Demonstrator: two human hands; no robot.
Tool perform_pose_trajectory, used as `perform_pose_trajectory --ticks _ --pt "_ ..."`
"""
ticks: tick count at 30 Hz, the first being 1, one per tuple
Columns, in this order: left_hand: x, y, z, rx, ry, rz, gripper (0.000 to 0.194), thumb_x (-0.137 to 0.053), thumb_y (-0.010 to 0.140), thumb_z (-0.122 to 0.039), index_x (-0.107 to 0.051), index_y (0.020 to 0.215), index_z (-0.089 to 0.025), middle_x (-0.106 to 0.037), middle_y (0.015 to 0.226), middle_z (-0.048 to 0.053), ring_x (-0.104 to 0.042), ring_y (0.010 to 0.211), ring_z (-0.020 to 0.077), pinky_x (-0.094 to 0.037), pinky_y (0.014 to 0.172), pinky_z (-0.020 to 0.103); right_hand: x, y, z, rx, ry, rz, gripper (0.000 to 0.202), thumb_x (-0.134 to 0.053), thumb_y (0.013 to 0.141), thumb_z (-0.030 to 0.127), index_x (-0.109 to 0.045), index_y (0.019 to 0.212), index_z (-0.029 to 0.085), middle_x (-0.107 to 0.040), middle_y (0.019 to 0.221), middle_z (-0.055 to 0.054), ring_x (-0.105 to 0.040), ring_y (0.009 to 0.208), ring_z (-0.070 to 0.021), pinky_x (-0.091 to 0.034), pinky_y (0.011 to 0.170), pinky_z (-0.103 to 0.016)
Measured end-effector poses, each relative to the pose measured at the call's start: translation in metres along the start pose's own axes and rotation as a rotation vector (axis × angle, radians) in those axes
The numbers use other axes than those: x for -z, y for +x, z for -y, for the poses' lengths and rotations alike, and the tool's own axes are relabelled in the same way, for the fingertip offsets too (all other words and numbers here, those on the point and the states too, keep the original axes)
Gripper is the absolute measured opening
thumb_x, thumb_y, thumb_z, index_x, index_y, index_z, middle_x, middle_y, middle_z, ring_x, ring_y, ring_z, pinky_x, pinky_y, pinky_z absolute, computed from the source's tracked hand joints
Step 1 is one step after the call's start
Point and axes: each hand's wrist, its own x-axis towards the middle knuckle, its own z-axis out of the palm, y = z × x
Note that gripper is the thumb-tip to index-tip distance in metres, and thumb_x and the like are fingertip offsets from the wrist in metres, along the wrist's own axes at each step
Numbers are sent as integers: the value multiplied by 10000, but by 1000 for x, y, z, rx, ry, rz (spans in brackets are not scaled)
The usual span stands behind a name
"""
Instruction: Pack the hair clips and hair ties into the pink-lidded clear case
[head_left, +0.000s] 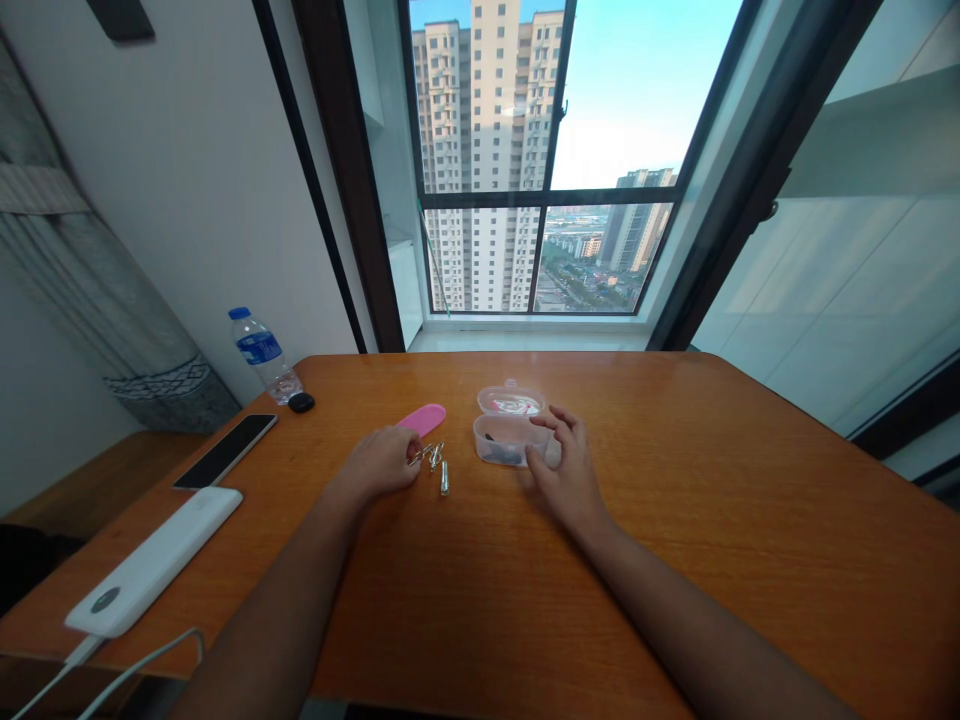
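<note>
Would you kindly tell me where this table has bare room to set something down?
The brown wooden table is bare between the right forearm and the right edge, and between both forearms, nearer than the silver metal pieces. It is crowded around the left hand, pink rounded object and translucent plastic box, and along the left edge.

The near end of the pink object (424,418) is covered by the left hand (384,460), and the shapes of the small metal pieces (435,457) at its fingertips are too fine to be told. The clear box's (498,447) right end is partly masked by the right hand (568,478); its dark contents are blurred. Both forearms (281,590) are cut off below.
</note>
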Motion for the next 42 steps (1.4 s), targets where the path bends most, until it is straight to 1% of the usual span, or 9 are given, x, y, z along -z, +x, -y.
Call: perform_pose_trajectory --ticks 7,11,15,19,25,29,38,40,42 --pt "0 2 -7 50 38 -67 111 -562 755 -261 -672 765 -245 -702 773 43 -610 694 217 -311 575 279 1 0 0 -11 -1 4 336 -604 812 232 -605 1149 225 -421 1338 -120 -423 1310 -288 -379 1091 -508" --pt "2 2 -15 80 -54 -106 117 -591 749 -285 -691 790 -239 -712 784 36 -619 710 202 -329 588 274 0 -1 -1 -11 -4 4 345 -608 807 229 -606 1152 227 -423 1336 -117 -426 1305 -287 -385 1086 -503" --pt "-3 1 -25 122 -190 -98 155 -613 739 -300 -708 844 -238 -724 810 21 -634 721 182 -351 591 261 1 -1 -1 -8 -1 4 343 -609 805 227 -608 1148 228 -431 1325 -109 -443 1289 -279 -369 1102 -498" --pt "-9 0 -31 159 -179 -74 135 -618 731 -285 -714 813 -238 -728 816 26 -629 715 184 -355 591 267 1 -1 0 -11 -1 3 340 -604 807 227 -607 1148 230 -432 1323 -107 -441 1293 -276 -365 1106 -494" --pt "-8 0 -28 208 -151 -58 174 -664 711 -340 -704 841 -231 -731 840 33 -637 738 193 -360 588 265 0 -2 -1 -5 5 3 350 -602 801 222 -607 1150 230 -436 1325 -108 -444 1290 -278 -383 1090 -491" --pt "-9 1 -25 190 -177 -56 152 -643 731 -311 -698 843 -225 -731 820 30 -634 713 183 -358 579 258 0 -1 0 -14 5 2 346 -598 802 221 -610 1148 230 -433 1329 -110 -442 1291 -282 -389 1085 -498" --pt "-14 7 -17 155 -273 -126 107 -636 746 -201 -732 787 -180 -742 797 70 -658 737 200 -417 625 258 3 -1 5 -2 11 1 330 -594 815 220 -610 1145 226 -448 1326 -115 -447 1287 -287 -375 1090 -510" --pt "-12 7 -18 150 -352 -161 104 -659 745 -220 -739 791 -172 -738 766 64 -660 716 194 -437 632 260 4 -1 7 12 21 -13 314 -593 818 214 -614 1132 225 -464 1314 -109 -461 1273 -277 -364 1099 -498" --pt "-10 8 -22 141 -548 -184 146 -712 728 -275 -734 805 -154 -733 743 60 -663 694 189 -467 629 260 5 0 10 36 39 -33 286 -589 824 206 -621 1107 227 -491 1296 -101 -480 1254 -266 -361 1103 -483"
